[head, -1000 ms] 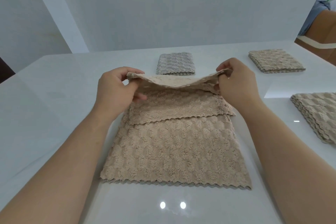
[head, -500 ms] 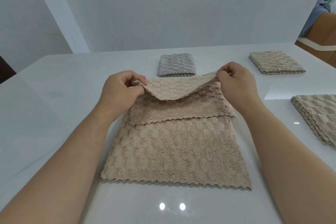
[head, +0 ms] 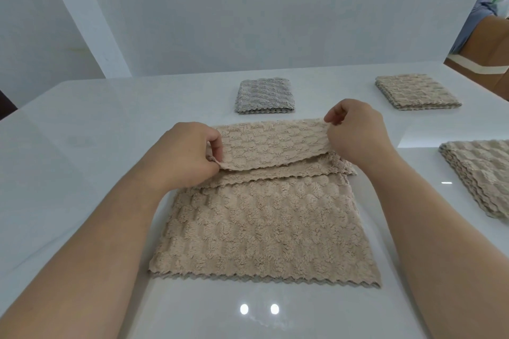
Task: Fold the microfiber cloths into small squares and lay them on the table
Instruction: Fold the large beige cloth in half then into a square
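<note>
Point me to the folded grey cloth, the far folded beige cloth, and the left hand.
folded grey microfiber cloth (head: pixel 264 96), head view, top face
far folded beige microfiber cloth (head: pixel 416 91), head view, top face
left hand (head: pixel 187 154), head view, back of hand

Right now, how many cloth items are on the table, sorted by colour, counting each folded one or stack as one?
Beige: 3, namely the cloth being folded, the folded beige cloth at far right and the beige stack at the right edge.
Grey: 1, the folded grey cloth.
Total: 4.
</note>
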Tool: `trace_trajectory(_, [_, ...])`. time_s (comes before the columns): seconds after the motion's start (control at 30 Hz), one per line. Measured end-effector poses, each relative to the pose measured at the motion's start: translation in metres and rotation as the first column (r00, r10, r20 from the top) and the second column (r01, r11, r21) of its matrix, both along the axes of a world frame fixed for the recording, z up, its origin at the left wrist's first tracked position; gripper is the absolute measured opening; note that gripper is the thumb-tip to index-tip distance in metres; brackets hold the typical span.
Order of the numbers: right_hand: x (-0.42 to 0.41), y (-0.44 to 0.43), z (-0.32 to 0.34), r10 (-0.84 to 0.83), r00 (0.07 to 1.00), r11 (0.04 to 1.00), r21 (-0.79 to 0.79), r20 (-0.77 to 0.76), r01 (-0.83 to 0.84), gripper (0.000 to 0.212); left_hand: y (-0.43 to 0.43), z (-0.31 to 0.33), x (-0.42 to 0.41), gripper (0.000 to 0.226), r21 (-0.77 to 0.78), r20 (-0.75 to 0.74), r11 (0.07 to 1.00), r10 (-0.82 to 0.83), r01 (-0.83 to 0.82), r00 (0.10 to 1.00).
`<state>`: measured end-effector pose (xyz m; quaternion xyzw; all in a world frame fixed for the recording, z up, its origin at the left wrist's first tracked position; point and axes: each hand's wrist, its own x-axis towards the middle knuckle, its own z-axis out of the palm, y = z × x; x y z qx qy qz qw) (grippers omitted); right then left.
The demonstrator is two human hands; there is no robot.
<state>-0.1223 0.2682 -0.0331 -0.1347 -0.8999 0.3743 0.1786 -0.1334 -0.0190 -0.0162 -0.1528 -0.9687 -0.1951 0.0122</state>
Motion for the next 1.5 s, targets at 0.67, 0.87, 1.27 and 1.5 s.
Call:
trace_trajectory(0.67, [0.009,-0.012,0.002,0.038,0.973,0.968,0.235,0.226,-0.092,0.030,0.004,0.005,0.008,0.019,-0.192,0.013,0.981,-0.029,0.031,0.999])
trace_trajectory(0.87, [0.008,-0.014,0.002,0.018,0.958,0.949,0.297,0.287,-0.107,0.035,0.006,0.006,0.010,0.021,-0.234,0.038,0.971,-0.031,0.039,0.999])
trace_trajectory(1.27, [0.011,-0.020,-0.002,-0.028,0.947,0.898,0.425,0.320,-0.117,0.036,0.004,0.008,0.010,0.034,-0.385,-0.078,0.922,-0.061,0.026,0.995])
trace_trajectory(1.5, [0.010,-0.019,-0.004,-0.011,0.963,0.900,0.423,0.270,-0.109,0.036,0.009,0.007,0.012,0.026,-0.185,0.072,0.975,-0.115,0.127,0.991])
